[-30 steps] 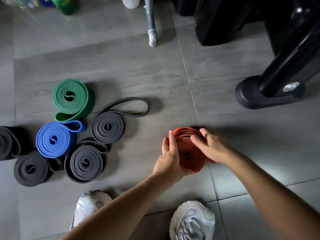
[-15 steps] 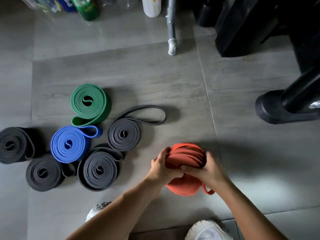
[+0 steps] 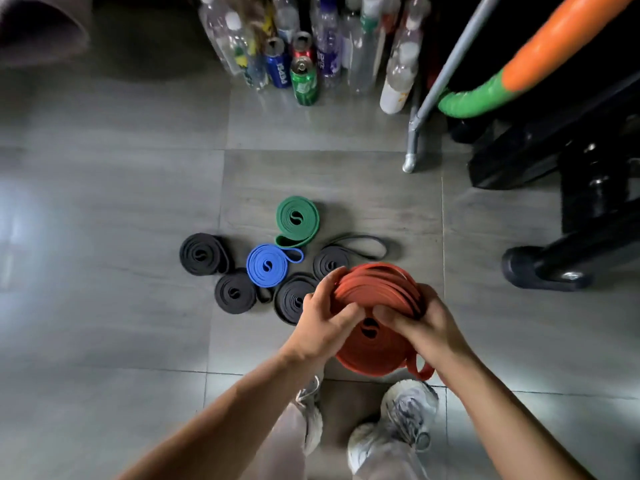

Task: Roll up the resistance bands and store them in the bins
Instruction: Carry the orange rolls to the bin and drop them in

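Head view: both hands, left (image 3: 320, 325) and right (image 3: 420, 325), grip the rolled red band (image 3: 375, 344) above the floor (image 3: 121, 237); rolling appears complete, next move is binning, though no bin is visible.

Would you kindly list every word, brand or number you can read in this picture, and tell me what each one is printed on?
"PEPSI": running along the side of the blue can.
Green can: label too blurred to read.
Purple-labelled bottle: lettering too blurred to read.
White bottle: orange marks, not legible.
Red band: no print visible.
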The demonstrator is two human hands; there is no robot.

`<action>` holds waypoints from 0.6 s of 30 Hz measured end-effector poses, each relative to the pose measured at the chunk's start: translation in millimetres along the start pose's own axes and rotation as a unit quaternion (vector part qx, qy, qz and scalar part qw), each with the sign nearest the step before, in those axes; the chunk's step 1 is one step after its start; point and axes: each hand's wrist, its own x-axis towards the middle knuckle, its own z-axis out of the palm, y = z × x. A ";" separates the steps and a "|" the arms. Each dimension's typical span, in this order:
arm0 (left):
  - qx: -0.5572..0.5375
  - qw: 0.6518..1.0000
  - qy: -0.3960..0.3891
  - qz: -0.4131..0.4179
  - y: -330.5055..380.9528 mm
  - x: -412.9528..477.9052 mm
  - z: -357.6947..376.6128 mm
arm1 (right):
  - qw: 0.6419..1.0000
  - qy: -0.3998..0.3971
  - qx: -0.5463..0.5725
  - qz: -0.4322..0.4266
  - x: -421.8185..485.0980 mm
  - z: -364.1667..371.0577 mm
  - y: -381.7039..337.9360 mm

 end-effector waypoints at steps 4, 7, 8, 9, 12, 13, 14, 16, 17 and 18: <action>-0.077 0.997 0.020 -0.005 83.2 -112.0 -35.5 | 0.997 -0.059 -0.023 -0.046 -91.0 17.2 -109.0; -0.105 0.994 0.026 0.000 150.9 -207.2 -62.3 | 0.991 -0.116 -0.044 -0.047 -165.6 23.3 -190.9; -0.106 0.994 0.025 0.010 172.8 -236.9 -71.1 | 0.988 -0.138 -0.056 -0.048 -190.8 25.9 -216.7; -0.110 0.993 0.027 0.020 191.3 -262.0 -79.9 | 0.984 -0.155 -0.066 -0.052 -212.9 28.3 -239.9; -0.129 0.990 0.039 0.052 227.4 -330.0 -104.6 | 0.975 -0.190 -0.080 -0.080 -270.8 41.9 -297.4; -0.135 0.987 0.055 0.062 233.4 -349.3 -112.4 | 0.971 -0.199 -0.089 -0.093 -285.2 48.7 -312.4; -0.142 0.985 0.069 0.071 237.7 -367.2 -121.1 | 0.967 -0.210 -0.101 -0.101 -297.6 56.9 -325.3; -0.154 0.979 0.096 0.091 242.8 -402.4 -141.2 | 0.956 -0.238 -0.129 -0.115 -321.0 79.3 -347.6; -0.162 0.975 0.110 0.101 243.7 -417.1 -153.7 | 0.949 -0.254 -0.141 -0.123 -330.1 94.0 -356.7; -0.175 0.971 0.125 0.108 243.5 -430.4 -167.3 | 0.942 -0.271 -0.151 -0.129 -338.4 110.0 -364.7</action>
